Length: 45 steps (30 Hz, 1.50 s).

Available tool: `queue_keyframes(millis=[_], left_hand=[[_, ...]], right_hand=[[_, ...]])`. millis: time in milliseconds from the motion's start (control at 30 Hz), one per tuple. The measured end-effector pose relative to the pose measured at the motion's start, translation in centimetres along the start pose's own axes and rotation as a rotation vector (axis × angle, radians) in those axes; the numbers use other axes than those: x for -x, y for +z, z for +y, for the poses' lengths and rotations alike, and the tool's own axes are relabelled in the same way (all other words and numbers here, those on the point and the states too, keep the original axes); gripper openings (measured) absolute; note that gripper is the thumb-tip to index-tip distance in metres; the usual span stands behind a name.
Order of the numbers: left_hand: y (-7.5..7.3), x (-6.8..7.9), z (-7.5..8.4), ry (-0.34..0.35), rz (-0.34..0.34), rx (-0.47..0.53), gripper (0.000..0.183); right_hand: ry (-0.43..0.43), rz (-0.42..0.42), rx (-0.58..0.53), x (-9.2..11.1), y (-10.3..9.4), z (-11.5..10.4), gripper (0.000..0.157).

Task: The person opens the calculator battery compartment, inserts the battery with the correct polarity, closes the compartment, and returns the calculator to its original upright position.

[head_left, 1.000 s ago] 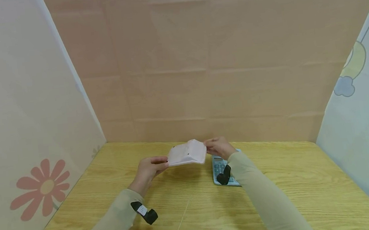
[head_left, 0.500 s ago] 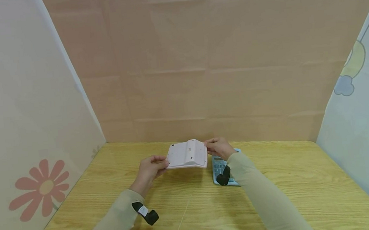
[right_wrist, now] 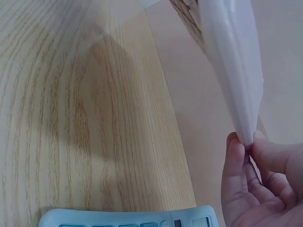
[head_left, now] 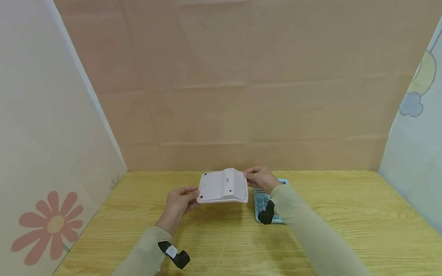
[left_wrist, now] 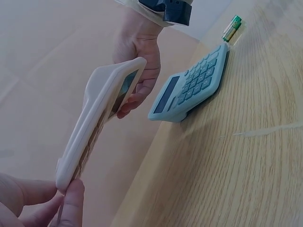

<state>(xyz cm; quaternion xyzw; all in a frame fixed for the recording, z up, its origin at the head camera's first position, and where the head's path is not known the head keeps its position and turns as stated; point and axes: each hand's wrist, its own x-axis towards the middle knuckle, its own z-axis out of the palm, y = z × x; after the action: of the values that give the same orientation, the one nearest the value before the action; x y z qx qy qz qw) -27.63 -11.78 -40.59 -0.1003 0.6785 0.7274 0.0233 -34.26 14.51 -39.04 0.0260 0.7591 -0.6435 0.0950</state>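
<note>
A pale pink calculator (head_left: 214, 187) is held up over the table, its underside with the raised ridge and dark screw holes facing the head camera. My left hand (head_left: 177, 205) pinches its left edge between thumb and fingers. On the opposite side, my right hand (head_left: 261, 178) pinches the far right corner. The left wrist view catches the display (left_wrist: 127, 84) and brownish keys on its front. A light blue calculator (left_wrist: 196, 82) rests keys up on the table, close under the right forearm, which partly covers it in the head view.
Green batteries (left_wrist: 232, 28) lie on the wooden table (head_left: 134, 235) past the blue calculator; the right arm hides them in the head view. A brown papered wall (head_left: 248, 86) stands behind the table, with patterned sheets on both sides.
The pink calculator has tilted so that more of its underside faces the head camera, and its near edge has dropped slightly. Both hands keep their pinch on it.
</note>
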Motion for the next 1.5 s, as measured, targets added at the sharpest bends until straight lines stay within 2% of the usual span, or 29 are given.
queue_keyframes(millis=[267,667,933,1133,1267,1500], left_hand=[[0.0,-0.2,0.0,-0.026,0.006,-0.045,0.028],[0.1,-0.2,-0.2,-0.017,0.006,-0.082,0.026],[0.2,-0.1,-0.4,-0.041,-0.024,-0.097,0.025],[0.1,-0.1,-0.6,-0.053,-0.054,-0.166,0.025],[0.1,-0.4,-1.1,-0.094,-0.073,-0.185,0.024],[0.0,-0.4,-1.7,-0.127,-0.104,-0.203,0.025]], right_hand=[[-0.002,-0.001,-0.012,-0.2,0.1,0.3,0.026],[-0.018,-0.017,-0.019,0.5,0.0,0.4,0.024],[-0.029,-0.041,0.010,1.0,-0.7,0.6,0.026],[-0.027,-0.018,0.072,1.5,-0.6,0.8,0.023],[-0.004,0.009,0.142,1.8,-0.3,1.2,0.020],[-0.004,-0.010,0.301,2.2,0.4,2.0,0.020]])
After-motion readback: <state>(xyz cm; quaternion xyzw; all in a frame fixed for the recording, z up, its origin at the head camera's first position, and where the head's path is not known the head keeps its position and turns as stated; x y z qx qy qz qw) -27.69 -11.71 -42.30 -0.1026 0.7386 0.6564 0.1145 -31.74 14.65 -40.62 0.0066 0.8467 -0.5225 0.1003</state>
